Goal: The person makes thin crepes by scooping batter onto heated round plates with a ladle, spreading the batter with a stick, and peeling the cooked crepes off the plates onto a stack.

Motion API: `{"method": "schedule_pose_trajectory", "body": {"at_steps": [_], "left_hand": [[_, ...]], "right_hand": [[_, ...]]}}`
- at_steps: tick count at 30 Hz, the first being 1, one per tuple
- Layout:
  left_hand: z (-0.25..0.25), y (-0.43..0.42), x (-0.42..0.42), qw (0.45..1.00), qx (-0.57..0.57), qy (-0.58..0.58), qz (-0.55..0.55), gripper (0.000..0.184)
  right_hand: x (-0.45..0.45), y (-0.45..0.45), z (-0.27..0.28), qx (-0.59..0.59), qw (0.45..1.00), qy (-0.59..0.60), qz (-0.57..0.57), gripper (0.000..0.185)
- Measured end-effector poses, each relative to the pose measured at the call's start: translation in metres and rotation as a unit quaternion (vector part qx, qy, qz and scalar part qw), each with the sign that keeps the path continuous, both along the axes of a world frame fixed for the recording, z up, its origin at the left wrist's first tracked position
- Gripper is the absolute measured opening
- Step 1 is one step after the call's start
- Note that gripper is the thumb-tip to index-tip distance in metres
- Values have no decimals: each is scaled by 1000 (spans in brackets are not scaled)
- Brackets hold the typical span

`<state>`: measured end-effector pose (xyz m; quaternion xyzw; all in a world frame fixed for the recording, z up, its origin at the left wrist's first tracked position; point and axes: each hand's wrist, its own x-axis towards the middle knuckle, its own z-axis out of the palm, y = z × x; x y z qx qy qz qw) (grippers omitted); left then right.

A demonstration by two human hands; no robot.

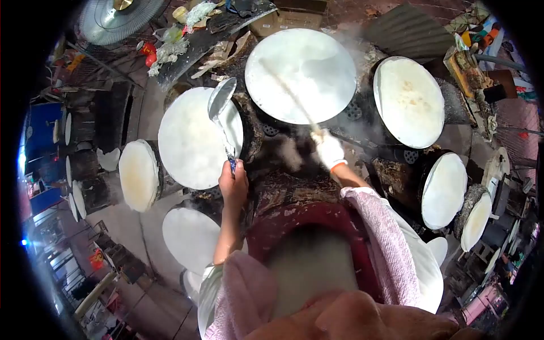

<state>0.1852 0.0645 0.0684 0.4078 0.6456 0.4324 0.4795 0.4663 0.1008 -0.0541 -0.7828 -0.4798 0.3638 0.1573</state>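
My left hand is wrapped round the blue-wrapped handle of a metal ladle. The ladle's bowl is over the right edge of a round white top; whether it touches cannot be made out. My right hand, in a white glove with an orange cuff, is closed on a thin stick. Its blurred far end lies across a larger round white top at the back centre. Close to my body is a dark red tub with pale, cloudy liquid inside.
Steam drifts around the back right. More round white tops stand at the right, the lower right and the left. A fan is at the upper left, near a cluttered board. Corrugated sheet lies behind.
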Motion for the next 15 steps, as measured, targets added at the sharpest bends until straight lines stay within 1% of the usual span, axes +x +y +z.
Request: {"method": "schedule_pose_trajectory", "body": {"at_steps": [1,3,4,6,7,8,9,10,11,13,15], "left_hand": [[5,0,10,1000,-5,-2,4,19],[14,-1,32,1000,-15,-8,11,18],[14,-2,40,1000,-1,-24,5,17],[10,-6,58,1000,18,14,-3,16],[12,-5,67,999,28,33,-8,16],[18,-7,76,999,11,31,-6,15],[15,-10,80,997,30,66,-12,15],[7,-12,82,994,48,101,-15,15],[1,-14,82,989,65,135,-19,15],[2,-19,87,988,45,147,-15,14],[1,-19,92,985,43,165,-18,14]], "right_hand": [[21,9,5,-5,1000,-21,8,48],[60,26,-6,64,997,-31,-3,46],[71,40,6,34,999,27,-5,45],[79,48,42,-15,986,165,-33,42],[79,43,18,-18,986,163,5,40],[83,30,-1,-1,991,90,99,39],[85,13,-5,17,981,14,192,38],[93,8,-1,-19,977,5,210,37],[110,10,-15,-6,978,7,208,37],[138,32,46,46,986,-9,159,37],[159,64,7,97,981,-115,124,38]]}}
